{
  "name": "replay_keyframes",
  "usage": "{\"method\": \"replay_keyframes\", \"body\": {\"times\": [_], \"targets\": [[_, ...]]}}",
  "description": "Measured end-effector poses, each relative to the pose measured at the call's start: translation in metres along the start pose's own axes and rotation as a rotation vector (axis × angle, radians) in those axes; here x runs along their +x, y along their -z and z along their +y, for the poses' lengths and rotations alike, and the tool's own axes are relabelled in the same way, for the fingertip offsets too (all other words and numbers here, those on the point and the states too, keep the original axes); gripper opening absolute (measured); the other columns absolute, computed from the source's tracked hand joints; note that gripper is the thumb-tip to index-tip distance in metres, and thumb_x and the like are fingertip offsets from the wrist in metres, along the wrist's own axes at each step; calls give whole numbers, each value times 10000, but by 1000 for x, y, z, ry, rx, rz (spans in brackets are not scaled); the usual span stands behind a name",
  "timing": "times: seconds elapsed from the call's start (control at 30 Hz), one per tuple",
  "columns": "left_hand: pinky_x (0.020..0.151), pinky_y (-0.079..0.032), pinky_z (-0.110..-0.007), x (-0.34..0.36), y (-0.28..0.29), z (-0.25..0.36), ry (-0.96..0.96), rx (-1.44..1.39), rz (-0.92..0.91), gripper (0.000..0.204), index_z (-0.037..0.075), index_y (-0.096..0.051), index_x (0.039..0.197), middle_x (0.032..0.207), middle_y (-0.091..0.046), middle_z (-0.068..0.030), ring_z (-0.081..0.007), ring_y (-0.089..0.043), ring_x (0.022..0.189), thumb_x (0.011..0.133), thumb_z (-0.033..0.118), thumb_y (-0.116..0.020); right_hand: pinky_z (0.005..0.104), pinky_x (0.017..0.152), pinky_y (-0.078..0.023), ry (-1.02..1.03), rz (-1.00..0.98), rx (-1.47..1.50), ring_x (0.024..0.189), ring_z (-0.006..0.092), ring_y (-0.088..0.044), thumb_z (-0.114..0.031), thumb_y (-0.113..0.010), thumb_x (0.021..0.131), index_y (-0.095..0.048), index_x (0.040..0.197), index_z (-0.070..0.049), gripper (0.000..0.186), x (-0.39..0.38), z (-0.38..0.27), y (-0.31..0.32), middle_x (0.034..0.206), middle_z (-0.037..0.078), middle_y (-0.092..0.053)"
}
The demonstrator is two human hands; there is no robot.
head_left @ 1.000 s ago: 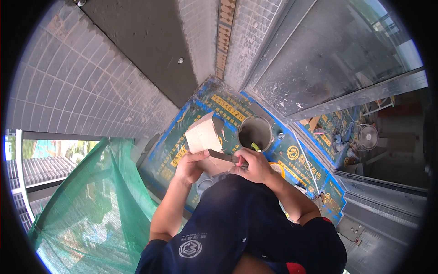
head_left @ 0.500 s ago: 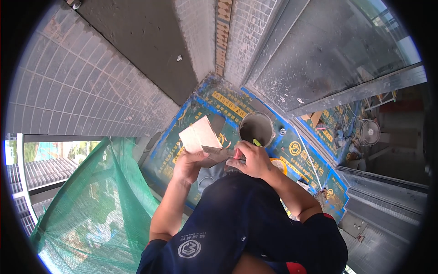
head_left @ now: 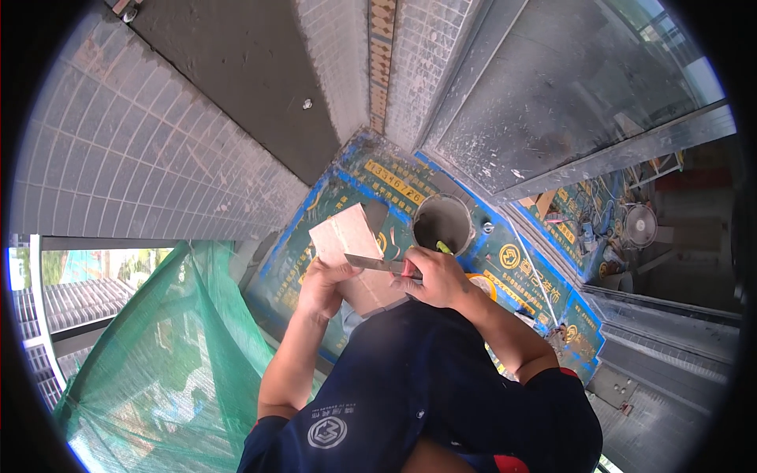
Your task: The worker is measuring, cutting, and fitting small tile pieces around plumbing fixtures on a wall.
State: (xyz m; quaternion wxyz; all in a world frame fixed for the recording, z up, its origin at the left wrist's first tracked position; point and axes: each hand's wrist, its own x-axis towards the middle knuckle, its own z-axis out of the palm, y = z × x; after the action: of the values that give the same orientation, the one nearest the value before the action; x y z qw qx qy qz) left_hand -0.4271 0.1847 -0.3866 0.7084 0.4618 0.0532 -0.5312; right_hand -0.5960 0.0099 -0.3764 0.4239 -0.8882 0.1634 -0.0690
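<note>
Tan board (head_left: pixel 347 235): held raised over the green printed floor sheeting (head_left: pixel 335 197), directly in front of the person's dark shirt (head_left: pixel 378 370). Its long sides slant from upper left to lower right. Hands: the left hand (head_left: pixel 323 285) pinches the left edge of the board, thumb over the upper face; the remaining fingers are mostly hidden. The right hand (head_left: pixel 436 276) is closed around the red grip (head_left: pixel 408 269) of a flat metal blade (head_left: pixel 369 262). In this view the metal blade crosses the board, with its free end beside the left thumb; whether blade and board touch cannot be told.

Round bucket (head_left: pixel 445 211): stands on the sheeting just beyond the right hand. A yellow-green item (head_left: pixel 445 247) shows at its near side. A yellow-rimmed object (head_left: pixel 482 285) lies beside the right forearm, partly covered by it. Green netting (head_left: pixel 173 339) hangs at the left; a grey tiled wall (head_left: pixel 134 142) rises beyond it. A round fan (head_left: pixel 639 226) is visible at the far right, near the glass door (head_left: pixel 583 102).
</note>
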Motion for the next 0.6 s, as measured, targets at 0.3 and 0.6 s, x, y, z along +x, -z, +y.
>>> {"method": "replay_keyframes", "body": {"times": [0.3,0.6], "targets": [[980,-490,-398,-2,-1,4,37,-34,-31,501,2,-594,1260,1175,-691,-114,-251,-670,1056,783,-59,-731,436,656,-513,-51,-26,34,751,348,-673,-462,-763,819,-620,814,-68,419,-2,5,0,808,117,-671],[996,-512,-438,1,2,9,262,-88,-1,471,5,-585,1283,1197,-681,-123,-272,-665,1091,825,2,-696,449,643,-499,-66,-40,-22,743,351,-661,-446,-757,821,-590,839,-77,405,-8,13,2,784,105,-660]]}}
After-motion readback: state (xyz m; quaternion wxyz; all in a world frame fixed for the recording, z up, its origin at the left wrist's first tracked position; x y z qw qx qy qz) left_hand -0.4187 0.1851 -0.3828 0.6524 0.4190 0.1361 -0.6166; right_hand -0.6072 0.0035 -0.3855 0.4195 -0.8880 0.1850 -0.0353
